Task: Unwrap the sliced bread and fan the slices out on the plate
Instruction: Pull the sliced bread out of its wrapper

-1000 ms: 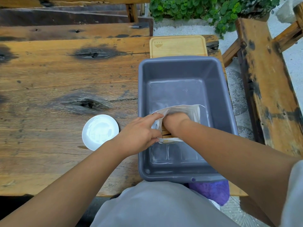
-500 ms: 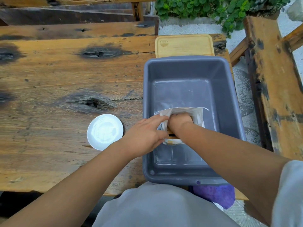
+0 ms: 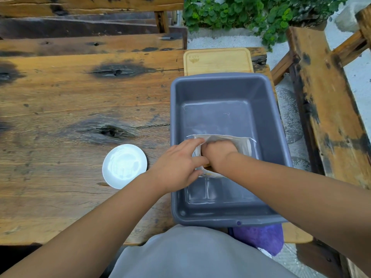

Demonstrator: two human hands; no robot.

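Note:
A packet of sliced bread in a clear, whitish wrapper (image 3: 244, 144) lies on the floor of a grey plastic tub (image 3: 279, 137). My left hand (image 3: 178, 165) grips the packet's left end, thumb and fingers closed on the wrapper. My right hand (image 3: 218, 155) is pushed into the wrapper's open end, and its fingers are hidden inside. A strip of brown crust shows under my right wrist. The small round white plate (image 3: 124, 166) sits bare on the wooden table, left of the tub.
A pale wooden cutting board (image 3: 218, 61) lies behind the tub. A purple cloth (image 3: 261, 237) pokes out under the tub's near edge. A wooden bench (image 3: 325, 109) stands to the right across a gravel gap, with green plants (image 3: 251, 15) beyond.
Both hands stay at the packet in the tub; my right hand has worked slightly deeper into the wrapper. The camera has shifted a little.

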